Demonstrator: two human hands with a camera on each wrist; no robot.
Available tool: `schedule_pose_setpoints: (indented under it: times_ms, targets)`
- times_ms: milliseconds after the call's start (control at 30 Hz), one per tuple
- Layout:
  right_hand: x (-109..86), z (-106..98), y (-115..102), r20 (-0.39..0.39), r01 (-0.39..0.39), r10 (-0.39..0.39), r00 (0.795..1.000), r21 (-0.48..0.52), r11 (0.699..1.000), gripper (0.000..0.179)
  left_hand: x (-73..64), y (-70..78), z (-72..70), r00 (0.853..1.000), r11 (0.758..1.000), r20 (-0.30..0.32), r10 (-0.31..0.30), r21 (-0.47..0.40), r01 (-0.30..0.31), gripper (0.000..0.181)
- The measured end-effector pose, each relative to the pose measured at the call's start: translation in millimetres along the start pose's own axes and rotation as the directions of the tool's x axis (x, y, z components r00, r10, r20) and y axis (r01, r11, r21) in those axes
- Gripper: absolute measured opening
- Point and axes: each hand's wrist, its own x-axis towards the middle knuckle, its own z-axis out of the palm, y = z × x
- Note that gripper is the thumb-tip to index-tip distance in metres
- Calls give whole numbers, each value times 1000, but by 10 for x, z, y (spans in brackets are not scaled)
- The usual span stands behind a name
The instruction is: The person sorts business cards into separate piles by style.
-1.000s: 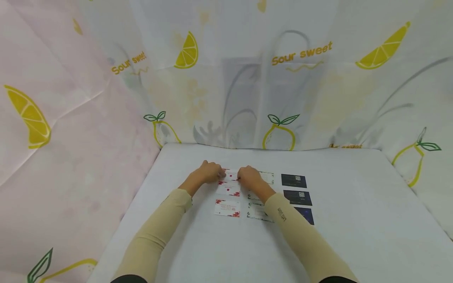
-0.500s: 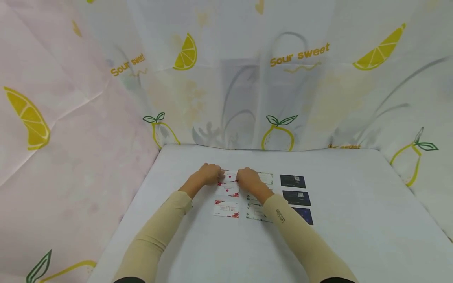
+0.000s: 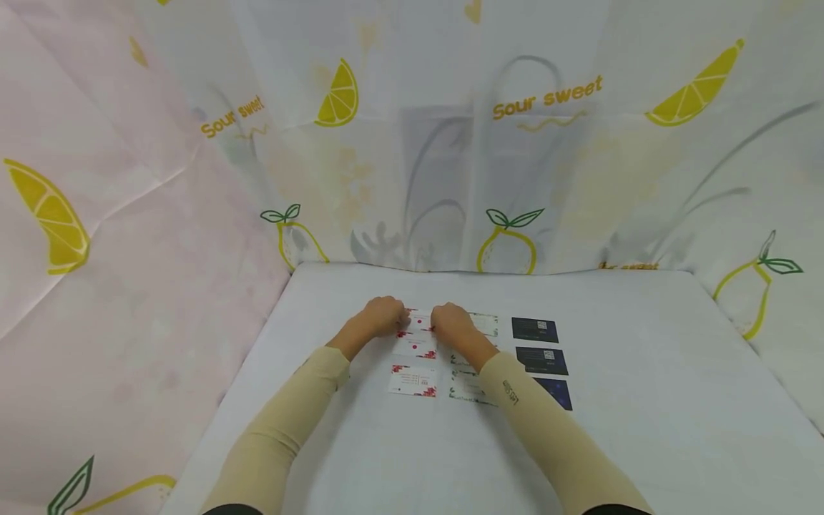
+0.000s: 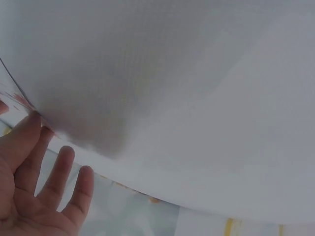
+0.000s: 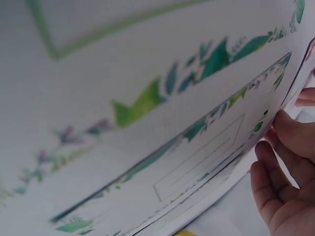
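At the far end of the left column lies a white card with red flowers and a red dot (image 3: pixel 420 320). My left hand (image 3: pixel 383 315) pinches its left edge between thumb and forefinger (image 4: pixel 34 152), the other fingers spread. On the opposite edge my right hand (image 3: pixel 453 323) pinches the same card, thumb and forefinger together in the right wrist view. Nearer me in that column are a second red-dot card (image 3: pixel 415 346) and a red-flowered card with printed lines (image 3: pixel 413 380). The right hand and forearm partly cover the middle column of green-leaf cards (image 3: pixel 484 324).
A right column holds two black cards (image 3: pixel 534 330) with square codes and a dark blue card (image 3: pixel 555 392), partly behind the right sleeve. Everything lies on a white-covered table (image 3: pixel 360 443). A lemon-print curtain (image 3: pixel 444 164) hangs along the back and left.
Both hands stay at the far red-flowered card with barely any movement. The cards keep their places; the whole view shifts slightly.
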Motion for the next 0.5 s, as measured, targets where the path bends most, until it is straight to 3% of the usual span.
schedule_pose_setpoints:
  times_ms: [133,300,467,500]
  targets:
    - [-14,-33,26,5,23,-23,1000,48,999,20,5,-29,-2,1000,998,-23,20,-65,-21,25]
    - [-44,-33,95,-74,102,-95,993,106,989,16,48,-98,56,995,992,-77,71,-100,-78,24]
    - [-55,23,159,-116,128,-112,987,139,982,15,56,-109,73,995,985,-74,70,-155,-80,24]
    - [-56,30,167,-109,117,-101,989,148,982,17,14,-61,10,997,984,-54,52,-169,-60,24]
